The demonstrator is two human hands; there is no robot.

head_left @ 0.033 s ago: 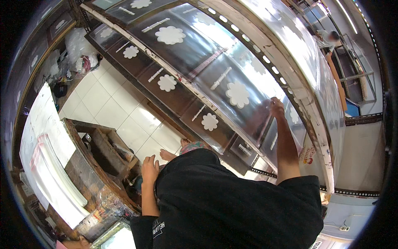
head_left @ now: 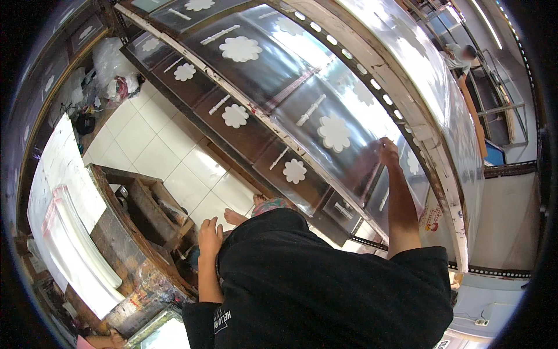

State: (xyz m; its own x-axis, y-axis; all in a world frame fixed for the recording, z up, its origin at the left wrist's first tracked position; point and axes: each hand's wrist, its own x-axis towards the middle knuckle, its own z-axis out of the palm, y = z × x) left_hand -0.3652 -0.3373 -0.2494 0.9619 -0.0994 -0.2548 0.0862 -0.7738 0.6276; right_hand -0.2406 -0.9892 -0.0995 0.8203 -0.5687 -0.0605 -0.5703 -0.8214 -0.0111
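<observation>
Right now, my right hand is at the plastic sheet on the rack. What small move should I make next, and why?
Perhaps raise the left hand to the plastic sheet too: that hand hangs low and looks empty, while only the right hand is there.

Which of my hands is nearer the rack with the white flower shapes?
Right. The right hand is at a clear sheet on the rack; the left hand is apart, near the wooden box.
</observation>
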